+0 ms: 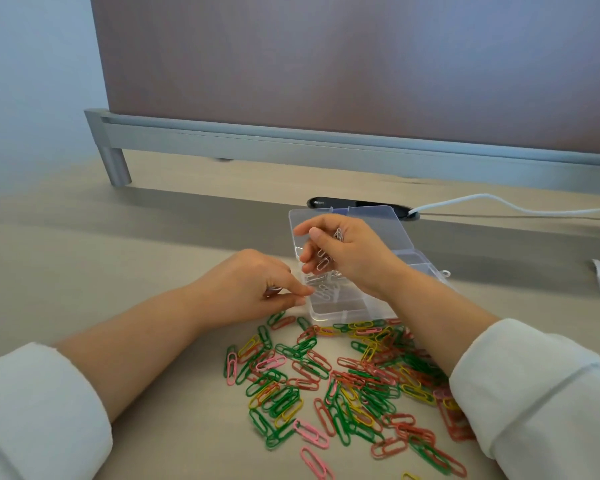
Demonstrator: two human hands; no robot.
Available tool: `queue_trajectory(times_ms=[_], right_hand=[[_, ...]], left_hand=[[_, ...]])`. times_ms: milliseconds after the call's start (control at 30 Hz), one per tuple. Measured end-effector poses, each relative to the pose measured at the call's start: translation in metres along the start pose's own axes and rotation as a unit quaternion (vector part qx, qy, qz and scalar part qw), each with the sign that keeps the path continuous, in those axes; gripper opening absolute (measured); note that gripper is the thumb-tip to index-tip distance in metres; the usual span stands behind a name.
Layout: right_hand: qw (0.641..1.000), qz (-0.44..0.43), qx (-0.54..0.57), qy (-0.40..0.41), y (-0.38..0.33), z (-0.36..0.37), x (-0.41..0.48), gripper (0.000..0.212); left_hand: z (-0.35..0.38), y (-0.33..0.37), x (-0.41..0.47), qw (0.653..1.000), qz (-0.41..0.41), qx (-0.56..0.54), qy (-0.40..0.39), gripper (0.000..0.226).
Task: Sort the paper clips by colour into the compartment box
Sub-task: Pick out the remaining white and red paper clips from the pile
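Squarely mid-counter (pixel 153 254) sits the clear compartment box (pixel 343 318), its lid (pixel 388 230) thrown back and standing up on the 12 o'clock side. A small heap of white clips (pixel 323 292) lies in a compartment on the box's 9 o'clock side; the right forearm hides the cells towards 3 o'clock.

The right grip (pixel 347 258) hangs over the box, fingers curled round a bunch of the same white clips, some of them dangling from the fingers above the filled compartment. The left grip (pixel 253 285) rests at the box's 9 o'clock rim, thumb and forefinger pressed tip to tip, with what looks like one pale clip glinting under the curled fingers.

At 6 o'clock from the box, touching its front wall, spreads the loose pile of coloured clips (pixel 343 382): green, red, yellow and pink, all mixed.

At 12 o'clock beyond the lid, a black cable port (pixel 326 202) is set in the counter, and a white cable (pixel 499 202) runs off towards 3 o'clock.
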State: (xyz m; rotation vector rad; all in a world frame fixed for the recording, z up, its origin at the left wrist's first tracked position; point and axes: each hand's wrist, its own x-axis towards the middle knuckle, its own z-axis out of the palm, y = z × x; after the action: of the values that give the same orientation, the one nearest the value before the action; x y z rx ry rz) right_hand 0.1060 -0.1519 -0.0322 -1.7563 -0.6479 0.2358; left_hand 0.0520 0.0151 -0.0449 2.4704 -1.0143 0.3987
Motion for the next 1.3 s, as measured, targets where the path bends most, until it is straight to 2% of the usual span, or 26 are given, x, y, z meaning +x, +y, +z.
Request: queue_trajectory(times_ms=[300, 767, 1000, 1133, 1200, 1300], right_hand=[[0.999, -0.011, -0.032, -0.001, -0.0007, -0.0016, -0.0011, 0.007], [0.999, -0.020, -0.021, 0.030, 0.0032, 0.0007, -0.0009, 0.006], [0.999, -0.016, -0.021, 0.037, 0.0038, 0.0007, -0.0011, 0.007], [0.999, 0.009, 0.012, 0.028, 0.0007, 0.0007, -0.0007, 0.025], [0.999, 0.020, 0.025, 0.023, -0.0010, -0.0003, -0.0015, 0.032], [0.999, 0.028, 0.037, 0.012, -0.0038, -0.0015, -0.0035, 0.039]], left_hand=[[0.0006, 0.0006, 0.0005, 1.000, -0.004, -0.005, 0.012, 0.025], [0.0012, 0.0016, -0.0004, 1.000, -0.006, 0.003, 0.008, 0.026], [0.0019, 0.0010, -0.0008, 1.000, -0.004, 0.011, 0.010, 0.026], [0.0026, -0.0007, -0.0003, 1.000, -0.003, 0.017, 0.012, 0.026], [0.0027, -0.0022, -0.0007, 1.000, 0.003, 0.021, 0.018, 0.033], [0.0036, -0.0050, -0.0012, 0.999, 0.007, 0.024, 0.024, 0.063]])
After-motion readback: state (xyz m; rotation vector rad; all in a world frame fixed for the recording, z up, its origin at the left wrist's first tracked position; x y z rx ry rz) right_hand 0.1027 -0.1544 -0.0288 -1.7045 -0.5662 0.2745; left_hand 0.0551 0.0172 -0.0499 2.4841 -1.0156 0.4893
